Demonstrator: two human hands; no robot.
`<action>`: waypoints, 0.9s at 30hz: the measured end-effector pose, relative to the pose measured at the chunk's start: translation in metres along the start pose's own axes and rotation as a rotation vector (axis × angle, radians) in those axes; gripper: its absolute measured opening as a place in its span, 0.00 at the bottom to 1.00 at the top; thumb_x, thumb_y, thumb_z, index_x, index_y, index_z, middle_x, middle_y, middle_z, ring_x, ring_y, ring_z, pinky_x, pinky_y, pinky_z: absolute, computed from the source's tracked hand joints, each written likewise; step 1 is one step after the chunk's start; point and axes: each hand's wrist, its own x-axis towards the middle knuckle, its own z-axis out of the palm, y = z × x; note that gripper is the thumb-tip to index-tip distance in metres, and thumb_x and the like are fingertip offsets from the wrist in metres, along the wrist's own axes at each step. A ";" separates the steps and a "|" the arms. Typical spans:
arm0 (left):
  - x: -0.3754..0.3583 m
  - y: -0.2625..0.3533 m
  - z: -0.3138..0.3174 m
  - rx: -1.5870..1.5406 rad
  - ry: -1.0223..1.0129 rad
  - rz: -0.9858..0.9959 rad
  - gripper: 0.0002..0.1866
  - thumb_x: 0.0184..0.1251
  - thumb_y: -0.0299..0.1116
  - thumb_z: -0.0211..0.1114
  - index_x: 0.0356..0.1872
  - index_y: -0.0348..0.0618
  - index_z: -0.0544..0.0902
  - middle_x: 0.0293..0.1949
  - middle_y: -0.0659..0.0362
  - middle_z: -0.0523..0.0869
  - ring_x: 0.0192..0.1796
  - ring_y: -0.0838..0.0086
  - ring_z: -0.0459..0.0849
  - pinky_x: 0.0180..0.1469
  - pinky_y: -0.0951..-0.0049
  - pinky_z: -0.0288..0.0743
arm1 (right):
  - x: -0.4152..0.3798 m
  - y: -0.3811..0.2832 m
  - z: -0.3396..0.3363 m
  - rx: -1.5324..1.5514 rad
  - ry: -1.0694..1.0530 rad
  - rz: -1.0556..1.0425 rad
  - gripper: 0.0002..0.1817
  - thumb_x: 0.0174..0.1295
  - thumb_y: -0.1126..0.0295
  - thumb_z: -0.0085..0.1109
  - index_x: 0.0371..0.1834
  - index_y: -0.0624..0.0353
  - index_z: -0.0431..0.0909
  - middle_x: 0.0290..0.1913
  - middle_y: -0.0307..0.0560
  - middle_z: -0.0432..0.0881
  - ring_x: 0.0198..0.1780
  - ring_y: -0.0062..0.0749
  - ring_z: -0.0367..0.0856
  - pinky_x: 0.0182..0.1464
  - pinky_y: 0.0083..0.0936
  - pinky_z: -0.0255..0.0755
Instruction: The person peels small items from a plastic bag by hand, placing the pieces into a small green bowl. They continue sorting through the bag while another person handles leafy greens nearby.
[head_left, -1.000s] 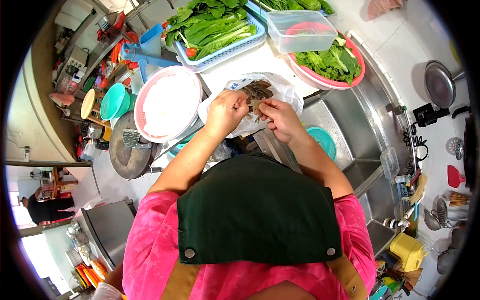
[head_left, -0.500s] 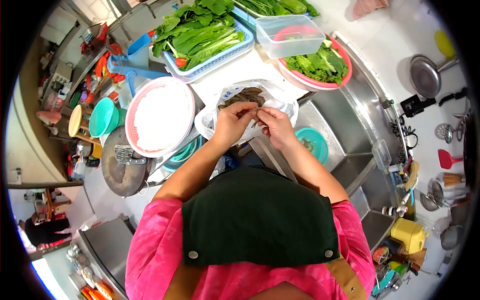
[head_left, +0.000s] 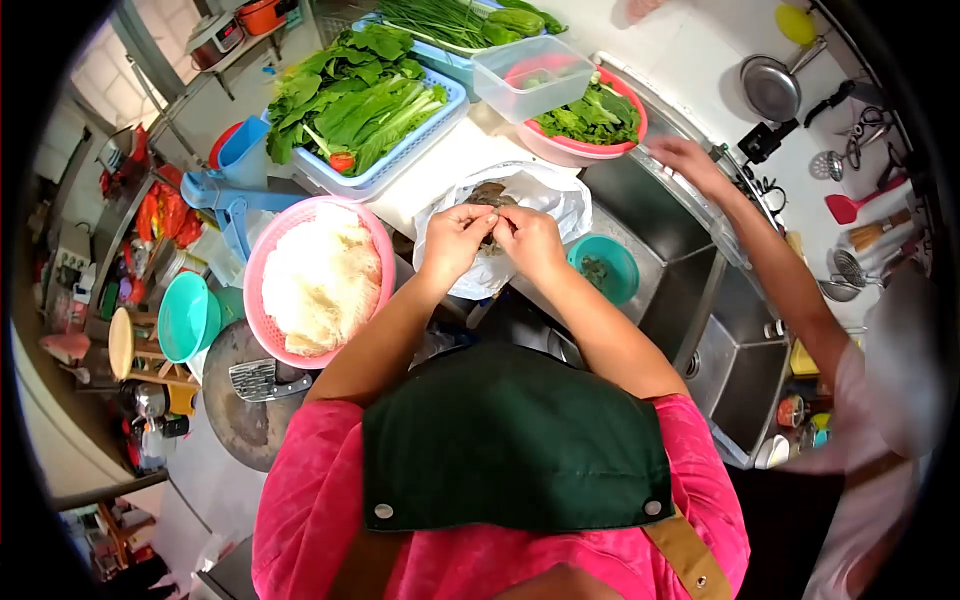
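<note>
White plastic bag (head_left: 548,195); pink basket (head_left: 262,262); teal bowl (head_left: 622,262); blue tray (head_left: 400,155) of green leaves (head_left: 350,90).

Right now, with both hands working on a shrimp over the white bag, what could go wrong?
Left hand and right hand pinch one shrimp above the plastic bag, which lies at the sink edge, so it may slide in. A co-worker's arm reaches close by and could bump them.
</note>
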 end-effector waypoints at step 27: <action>0.074 -0.046 -0.008 0.363 0.203 0.076 0.07 0.57 0.24 0.57 0.35 0.32 0.78 0.30 0.52 0.83 0.32 0.76 0.80 0.36 0.77 0.73 | 0.037 0.052 0.060 0.778 0.076 0.814 0.05 0.55 0.76 0.50 0.27 0.65 0.76 0.22 0.45 0.77 0.25 0.22 0.76 0.27 0.20 0.71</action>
